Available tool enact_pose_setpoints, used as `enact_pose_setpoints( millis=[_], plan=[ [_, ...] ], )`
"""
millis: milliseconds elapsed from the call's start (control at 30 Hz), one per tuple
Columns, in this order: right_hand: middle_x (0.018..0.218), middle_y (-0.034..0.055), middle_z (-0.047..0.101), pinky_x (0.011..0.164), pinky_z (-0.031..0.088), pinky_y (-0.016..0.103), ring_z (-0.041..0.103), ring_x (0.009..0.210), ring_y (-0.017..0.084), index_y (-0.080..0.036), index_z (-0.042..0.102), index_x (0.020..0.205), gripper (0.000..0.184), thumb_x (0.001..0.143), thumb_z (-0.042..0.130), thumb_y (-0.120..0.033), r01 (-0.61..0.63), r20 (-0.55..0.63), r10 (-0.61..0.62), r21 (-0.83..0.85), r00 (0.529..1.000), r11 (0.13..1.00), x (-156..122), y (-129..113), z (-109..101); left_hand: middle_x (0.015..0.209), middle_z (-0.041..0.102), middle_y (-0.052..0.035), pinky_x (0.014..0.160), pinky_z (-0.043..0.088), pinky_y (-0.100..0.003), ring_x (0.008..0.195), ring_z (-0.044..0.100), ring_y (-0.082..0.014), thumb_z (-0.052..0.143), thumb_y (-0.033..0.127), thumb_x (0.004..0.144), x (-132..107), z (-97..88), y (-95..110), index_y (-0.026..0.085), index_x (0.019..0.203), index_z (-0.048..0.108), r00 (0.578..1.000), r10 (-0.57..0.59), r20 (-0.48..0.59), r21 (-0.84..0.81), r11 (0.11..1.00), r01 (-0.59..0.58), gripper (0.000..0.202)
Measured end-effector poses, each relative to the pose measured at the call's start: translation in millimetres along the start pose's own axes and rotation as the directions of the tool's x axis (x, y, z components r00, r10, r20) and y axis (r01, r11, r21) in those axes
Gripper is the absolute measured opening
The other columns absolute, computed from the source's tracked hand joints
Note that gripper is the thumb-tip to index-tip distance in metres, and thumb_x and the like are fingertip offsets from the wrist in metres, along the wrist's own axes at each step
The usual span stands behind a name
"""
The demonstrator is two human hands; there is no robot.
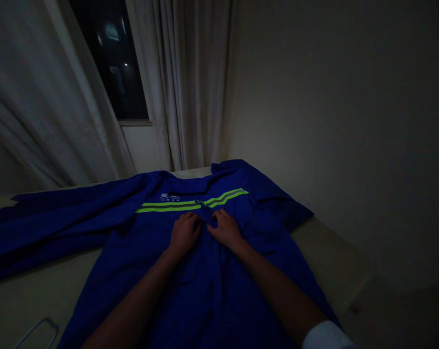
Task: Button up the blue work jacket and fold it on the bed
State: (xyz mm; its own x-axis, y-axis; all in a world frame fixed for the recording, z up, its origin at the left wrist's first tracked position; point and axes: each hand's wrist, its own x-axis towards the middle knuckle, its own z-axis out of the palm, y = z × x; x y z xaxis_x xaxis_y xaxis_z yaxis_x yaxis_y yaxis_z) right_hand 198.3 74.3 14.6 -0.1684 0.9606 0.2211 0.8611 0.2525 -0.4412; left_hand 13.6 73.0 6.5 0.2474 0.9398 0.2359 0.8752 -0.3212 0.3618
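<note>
A blue work jacket [161, 286] lies spread out, front side up, with a yellow-green and grey striped band [168, 207] across the chest and a white printed logo [169, 197] above it. Just below the band, my left hand [185, 232] has its fingers curled on the cloth, left of the front opening. Facing it across the opening, my right hand [226, 230] pinches the other front edge, thumb and fingers bent together. A narrow gap separates the two hands. The fingertips and the folds between them are dark and partly hidden.
The jacket rests on a pale table [335, 257] against a wall [335, 121]. At the lower left lies a thin hanger-like wire loop [40, 325]. Long curtains [193, 87] hang behind, beside a dark window [121, 63]. The room is dim.
</note>
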Motion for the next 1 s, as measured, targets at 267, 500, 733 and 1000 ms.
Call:
enact_pose_setpoints(
  millis=[267, 500, 733, 1000],
  plan=[
    [0.111, 0.0097, 0.068, 0.088, 0.05, 0.035, 0.067, 0.1, 0.025, -0.021, 0.071, 0.105, 0.025, 0.085, 0.078, -0.035, -0.061, 0.057, 0.062, -0.011, 0.996, 0.998, 6, 0, -5, 0.115, 0.071, -0.0062, 0.087, 0.046, -0.038, 0.109, 0.063, -0.0268, 0.056, 0.028, 0.102, -1, -4.5, 10, 0.026, 0.106, 0.069, 0.999, -0.033, 0.01, 0.078, 0.996, 0.032, 0.014],
    [0.099, 0.0059, 0.065, 0.081, 0.047, 0.032, 0.062, 0.09, 0.021, -0.021, 0.071, 0.093, 0.015, 0.08, 0.069, -0.014, -0.01, 0.035, 0.008, 0.049, 0.999, 0.999, 6, 6, -7, 0.111, 0.072, -0.0047, 0.085, 0.044, -0.038, 0.107, 0.063, -0.0255, 0.054, 0.029, 0.103, -3, -5.7, 11, 0.025, 0.103, 0.067, 1.0, -0.016, -0.005, 0.073, 0.997, 0.016, 0.013],
    [0.089, -0.0006, 0.067, 0.075, 0.046, 0.027, 0.062, 0.079, 0.016, -0.021, 0.072, 0.096, 0.017, 0.081, 0.071, -0.012, 0.135, 0.073, -0.163, 0.29, 0.984, 0.947, 2, 10, -12, 0.112, 0.072, -0.004, 0.086, 0.044, -0.038, 0.106, 0.063, -0.0259, 0.057, 0.027, 0.101, -2, -6.6, 10, 0.026, 0.104, 0.067, 1.0, -0.025, -0.004, 0.045, 0.999, 0.025, 0.011],
    [0.109, 0.012, 0.073, 0.085, 0.05, 0.039, 0.069, 0.098, 0.028, -0.022, 0.069, 0.112, 0.03, 0.092, 0.075, -0.043, -0.087, 0.068, 0.087, -0.005, 0.994, 0.996, -3, -6, -6, 0.113, 0.072, -0.0041, 0.087, 0.044, -0.039, 0.109, 0.063, -0.026, 0.059, 0.027, 0.1, -2, -5.7, 11, 0.026, 0.105, 0.066, 0.999, -0.037, -0.006, 0.053, 0.998, 0.037, 0.009]
  ],
)
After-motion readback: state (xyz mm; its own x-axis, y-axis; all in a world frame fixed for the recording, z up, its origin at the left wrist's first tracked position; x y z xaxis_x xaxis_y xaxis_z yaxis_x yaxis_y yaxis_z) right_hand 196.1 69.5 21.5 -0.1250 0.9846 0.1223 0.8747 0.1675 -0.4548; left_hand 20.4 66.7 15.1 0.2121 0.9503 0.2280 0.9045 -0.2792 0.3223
